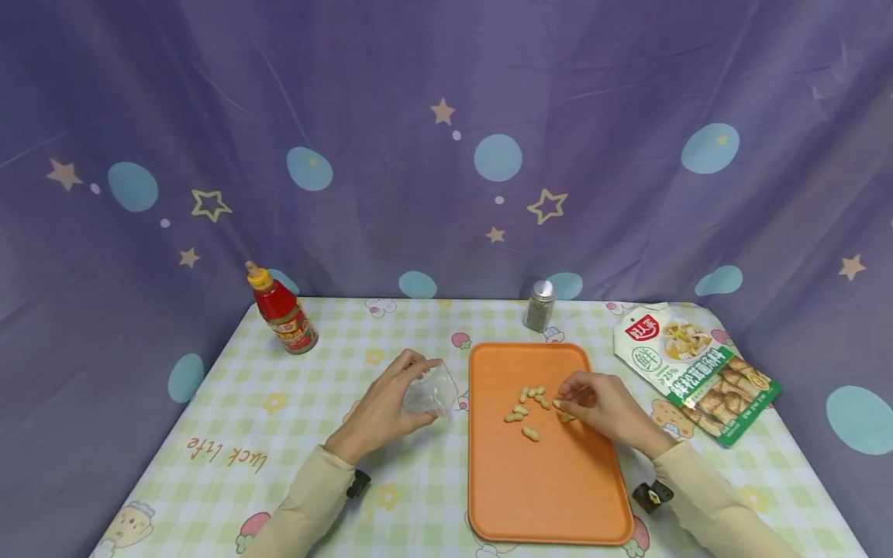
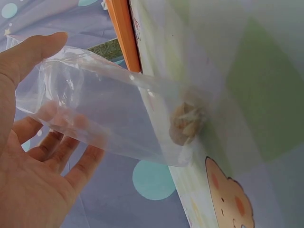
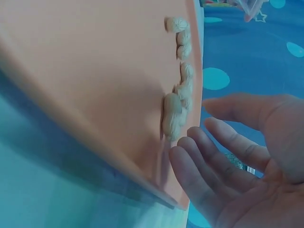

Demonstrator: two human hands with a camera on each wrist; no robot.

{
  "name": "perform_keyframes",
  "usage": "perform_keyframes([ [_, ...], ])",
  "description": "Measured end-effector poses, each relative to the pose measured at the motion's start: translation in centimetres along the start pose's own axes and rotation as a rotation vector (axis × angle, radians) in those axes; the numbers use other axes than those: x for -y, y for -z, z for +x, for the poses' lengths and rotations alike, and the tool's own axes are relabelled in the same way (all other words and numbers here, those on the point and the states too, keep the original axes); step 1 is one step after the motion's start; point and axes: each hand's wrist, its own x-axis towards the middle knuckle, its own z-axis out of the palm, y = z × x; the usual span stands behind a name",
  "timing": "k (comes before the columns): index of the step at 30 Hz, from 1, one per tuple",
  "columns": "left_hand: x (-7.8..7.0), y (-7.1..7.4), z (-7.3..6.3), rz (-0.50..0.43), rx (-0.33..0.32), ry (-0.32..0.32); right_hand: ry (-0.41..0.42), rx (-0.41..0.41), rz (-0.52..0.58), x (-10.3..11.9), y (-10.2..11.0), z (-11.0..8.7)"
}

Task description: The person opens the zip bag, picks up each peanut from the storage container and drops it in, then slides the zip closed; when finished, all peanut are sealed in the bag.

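Observation:
My left hand [image 1: 387, 407] holds a clear plastic bag [image 1: 431, 394] beside the left edge of the orange tray [image 1: 537, 496]. In the left wrist view the thumb lies over the bag's mouth end with the fingers beneath; a peanut [image 2: 186, 124] shows blurred through the plastic at its bottom. Several unshelled peanuts [image 1: 530, 434] lie loosely grouped on the tray's upper half. Over their right side hovers my right hand [image 1: 607, 407]. The right wrist view shows its thumb and fingers apart, close to the nearest peanut [image 3: 172, 116], with nothing visible between them.
At the back left stands a red sauce bottle [image 1: 284, 314] with a yellow cap. A spice shaker [image 1: 539, 308] is behind the tray. A green and white food packet [image 1: 698, 372] lies to the tray's right. A purple curtain [image 1: 391, 155] rises behind the checked tablecloth [image 1: 230, 411].

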Motion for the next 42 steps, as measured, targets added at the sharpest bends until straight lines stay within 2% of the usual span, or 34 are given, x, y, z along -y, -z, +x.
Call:
perform_keyframes([
  [11, 0.2, -0.1, -0.1, -0.014, -0.007, 0.008, -0.059, 0.128, -0.010, -0.4, 0.1, -0.5],
  [17, 0.2, -0.1, -0.1, -0.017, -0.006, 0.006, -0.032, 0.163, 0.007, -0.6, 0.1, -0.6],
  [21, 0.1, 0.0, -0.1, -0.016, -0.009, 0.000, -0.018, 0.166, 0.010, -0.2, 0.1, -0.6],
  [30, 0.0, -0.2, 0.0, -0.038, 0.006, -0.013, 0.055, 0.114, 0.008, 1.4, -0.6, 0.3],
  [36, 0.0, -0.1, 0.1, -0.031, -0.007, -0.009, 0.075, 0.103, 0.081, 3.0, -2.1, 1.6],
  [42, 0.1, -0.2, 0.0, -0.029, -0.010, -0.007, 0.092, 0.098, 0.146, 5.7, -3.7, 3.2],
])
